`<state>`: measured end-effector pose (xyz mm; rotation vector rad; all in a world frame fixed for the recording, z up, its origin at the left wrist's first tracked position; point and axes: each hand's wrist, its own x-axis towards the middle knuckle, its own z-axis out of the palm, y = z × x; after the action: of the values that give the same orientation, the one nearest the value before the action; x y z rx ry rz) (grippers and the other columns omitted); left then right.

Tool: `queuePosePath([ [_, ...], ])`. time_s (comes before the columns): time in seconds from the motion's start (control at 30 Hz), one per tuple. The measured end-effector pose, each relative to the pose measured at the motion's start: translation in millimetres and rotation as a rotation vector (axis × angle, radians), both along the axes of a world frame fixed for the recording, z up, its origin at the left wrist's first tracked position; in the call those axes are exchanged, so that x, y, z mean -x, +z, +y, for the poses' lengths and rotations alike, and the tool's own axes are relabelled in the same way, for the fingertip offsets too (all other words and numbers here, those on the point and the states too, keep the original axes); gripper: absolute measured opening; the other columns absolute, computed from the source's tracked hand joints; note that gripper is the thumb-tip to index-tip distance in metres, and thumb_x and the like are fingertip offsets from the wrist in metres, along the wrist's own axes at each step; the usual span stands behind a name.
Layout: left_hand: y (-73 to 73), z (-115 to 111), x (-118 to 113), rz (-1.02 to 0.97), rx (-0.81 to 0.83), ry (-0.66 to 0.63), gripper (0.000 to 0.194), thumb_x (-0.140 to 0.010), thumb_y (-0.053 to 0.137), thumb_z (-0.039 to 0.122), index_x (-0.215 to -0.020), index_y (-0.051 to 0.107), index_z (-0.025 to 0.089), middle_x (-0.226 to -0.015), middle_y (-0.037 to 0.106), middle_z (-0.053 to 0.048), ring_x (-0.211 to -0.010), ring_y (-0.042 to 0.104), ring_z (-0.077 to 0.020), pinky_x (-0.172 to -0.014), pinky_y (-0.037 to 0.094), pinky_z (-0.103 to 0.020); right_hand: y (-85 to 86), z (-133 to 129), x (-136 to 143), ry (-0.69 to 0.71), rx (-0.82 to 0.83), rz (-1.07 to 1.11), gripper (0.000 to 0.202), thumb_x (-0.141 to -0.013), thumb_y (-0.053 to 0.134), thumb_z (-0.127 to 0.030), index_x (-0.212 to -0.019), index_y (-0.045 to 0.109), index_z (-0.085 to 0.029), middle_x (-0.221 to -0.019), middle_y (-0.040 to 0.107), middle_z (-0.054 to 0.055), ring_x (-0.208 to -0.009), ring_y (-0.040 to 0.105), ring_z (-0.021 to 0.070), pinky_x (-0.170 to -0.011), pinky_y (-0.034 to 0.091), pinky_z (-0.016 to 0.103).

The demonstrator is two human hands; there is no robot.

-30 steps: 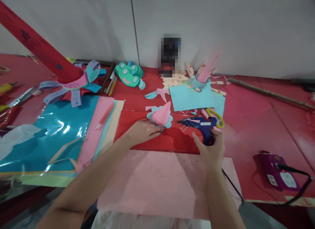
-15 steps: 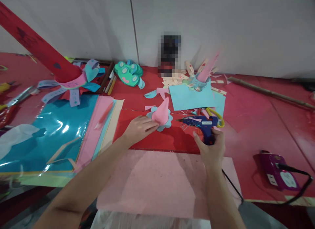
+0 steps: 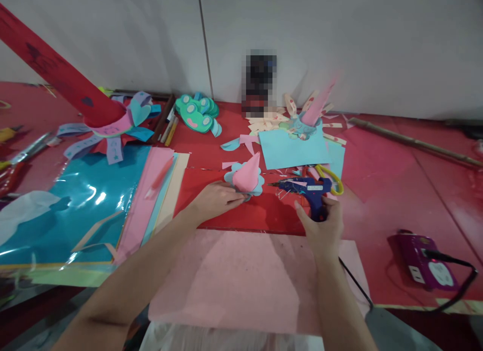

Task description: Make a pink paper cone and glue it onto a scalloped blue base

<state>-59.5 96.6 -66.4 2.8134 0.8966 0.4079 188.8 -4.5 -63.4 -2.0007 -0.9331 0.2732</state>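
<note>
A pink paper cone (image 3: 247, 174) stands on a blue scalloped paper base (image 3: 258, 188) over the red sheet (image 3: 226, 215). My left hand (image 3: 217, 202) pinches the near left edge of that base, which is bent up a little there. To the right, my right hand (image 3: 323, 224) is wrapped round the handle of a blue glue gun (image 3: 311, 186). The gun's nozzle points left toward the cone, a short gap away. Yellow-handled scissors (image 3: 332, 179) lie just behind the gun.
Light blue paper (image 3: 294, 150) lies behind the gun. Green paper frogs (image 3: 196, 112), a red paper tube (image 3: 60, 69) and a finished pink cone piece (image 3: 319, 104) are at the back. A purple power box (image 3: 426, 260) sits right; a shiny blue packet (image 3: 94, 200) lies left.
My left hand has shifted slightly right and down at the base, whose near edge now bends up. The cone leans a bit more to the right. My right hand has moved slightly left.
</note>
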Motion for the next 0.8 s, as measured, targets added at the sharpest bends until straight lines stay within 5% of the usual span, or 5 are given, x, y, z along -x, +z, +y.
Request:
queuePosePath([
  [0.3,4.2,-13,-11,-0.237,0.203,0.105,0.035,-0.096,0.04,0.036,-0.088,0.07,0.021,-0.081,0.073,0.0,-0.071,0.063,-0.0119,-0.066,0.045,-0.023,0.6,2,1,0.009,-0.013,0.002,0.052,-0.056,0.072,-0.053,-0.092,0.054,-0.02,-0.082,0.058,0.002,-0.069,0.052,0.0158,-0.065,0.044,0.03],
  [0.43,19.3,-25,-28,-0.351,0.531,0.322,0.041,-0.091,0.049,0.036,-0.129,0.051,0.021,-0.062,0.058,0.006,-0.055,0.051,-0.009,-0.057,0.041,-0.02,-1.1,1,-2,0.062,-0.045,0.016,0.051,-0.059,0.07,-0.052,-0.094,0.053,-0.02,-0.082,0.057,0.002,-0.068,0.051,0.0155,-0.066,0.044,0.031],
  [0.5,27.7,-30,-38,-0.297,0.697,0.271,0.048,-0.09,0.05,0.035,-0.136,0.044,0.023,-0.058,0.053,0.009,-0.052,0.046,-0.0084,-0.054,0.037,-0.02,-0.6,0,-2,0.099,-0.058,0.017,0.049,-0.059,0.069,-0.05,-0.093,0.052,-0.02,-0.079,0.056,0.001,-0.066,0.05,0.0145,-0.064,0.043,0.03],
  [0.63,43.1,-39,-50,-0.16,0.855,0.086,0.023,-0.092,0.049,0.026,-0.095,0.07,0.02,-0.074,0.066,0.002,-0.062,0.055,-0.0083,-0.06,0.039,-0.02,0.7,0,-2,0.088,-0.086,0.013,0.048,-0.059,0.069,-0.05,-0.092,0.053,-0.019,-0.079,0.055,0.001,-0.067,0.049,0.0149,-0.064,0.042,0.03],
  [0.8,69.8,-48,-32,0.003,1.103,-0.223,0.021,-0.088,0.055,0.025,-0.076,0.072,0.02,-0.066,0.068,0.003,-0.052,0.054,-0.007,-0.051,0.038,-0.018,0.2,4,-6,-0.041,-0.106,0.069,0.046,-0.062,0.067,-0.048,-0.094,0.054,-0.018,-0.082,0.054,0.002,-0.071,0.049,0.015,-0.068,0.042,0.03],
])
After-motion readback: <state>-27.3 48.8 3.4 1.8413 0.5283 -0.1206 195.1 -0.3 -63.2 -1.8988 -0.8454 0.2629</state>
